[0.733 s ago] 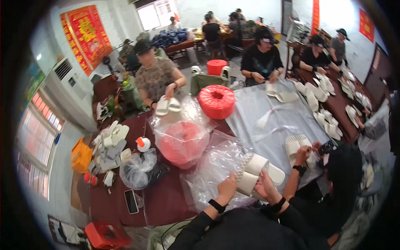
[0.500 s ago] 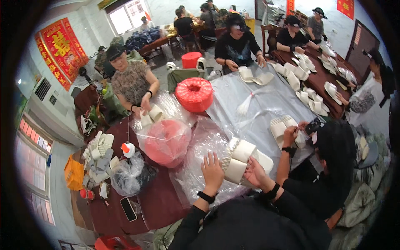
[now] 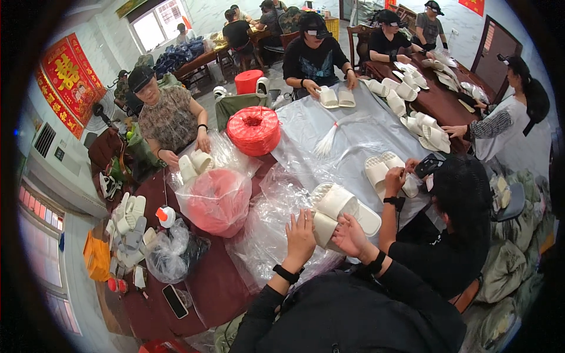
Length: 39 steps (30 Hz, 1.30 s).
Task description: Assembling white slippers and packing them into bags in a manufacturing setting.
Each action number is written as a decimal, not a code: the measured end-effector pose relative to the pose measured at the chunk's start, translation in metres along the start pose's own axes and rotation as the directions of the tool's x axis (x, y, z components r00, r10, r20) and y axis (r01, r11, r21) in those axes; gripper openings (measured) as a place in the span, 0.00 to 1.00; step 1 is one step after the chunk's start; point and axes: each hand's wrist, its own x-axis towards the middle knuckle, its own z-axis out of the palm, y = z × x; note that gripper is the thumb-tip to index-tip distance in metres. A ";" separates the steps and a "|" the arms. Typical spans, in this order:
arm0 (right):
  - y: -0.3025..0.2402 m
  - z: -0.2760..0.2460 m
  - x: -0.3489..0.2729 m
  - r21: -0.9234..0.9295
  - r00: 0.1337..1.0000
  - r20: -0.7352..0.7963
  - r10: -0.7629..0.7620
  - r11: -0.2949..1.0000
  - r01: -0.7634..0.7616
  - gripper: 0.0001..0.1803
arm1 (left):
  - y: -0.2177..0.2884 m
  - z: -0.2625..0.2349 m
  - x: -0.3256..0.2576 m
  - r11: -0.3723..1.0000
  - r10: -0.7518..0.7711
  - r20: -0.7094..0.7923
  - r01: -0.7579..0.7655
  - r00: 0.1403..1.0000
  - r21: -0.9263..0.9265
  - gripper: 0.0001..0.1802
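A pair of cream slide sandals lies near the table's front edge: the farther slide sandal shows its strap and sole, and the nearer slide sandal sits between my hands, partly hidden. My left hand is at its left side, fingers stretched upward. From the right, my right hand reaches to it, palm turned up and fingers extended, covering part of the sandal. Whether either palm bears its weight is unclear. Clear plastic sheeting lies beside my left hand.
A co-worker handles another pair of slides close on my right. Left stand a pink plastic-wrapped bundle, red twine roll, glue bottle and phone. White strands lie on the grey sheet.
My left hand has come to the nearer sandal's side. My right hand has turned its palm upward beside that sandal. Across the table, a co-worker has brought two slides side by side.
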 end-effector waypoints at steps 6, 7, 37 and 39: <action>-0.001 0.006 0.018 0.294 0.927 0.372 0.056 0.940 -0.175 0.13 | 0.015 -0.012 0.009 0.990 0.141 -0.100 -0.139 0.985 0.031 0.27; 0.001 0.006 0.024 0.296 0.927 0.371 0.050 0.940 -0.169 0.13 | 0.016 -0.015 0.011 0.989 0.148 -0.099 -0.145 0.984 0.031 0.27; -0.002 0.005 0.043 0.578 0.986 0.125 -0.112 0.816 0.020 0.31 | 0.003 0.010 -0.013 0.807 -0.140 -0.141 0.030 0.980 -0.590 0.39; -0.004 0.007 0.040 0.571 0.981 0.121 -0.150 0.819 0.055 0.29 | -0.007 0.017 -0.017 0.798 -0.134 0.148 0.195 0.980 -0.570 0.38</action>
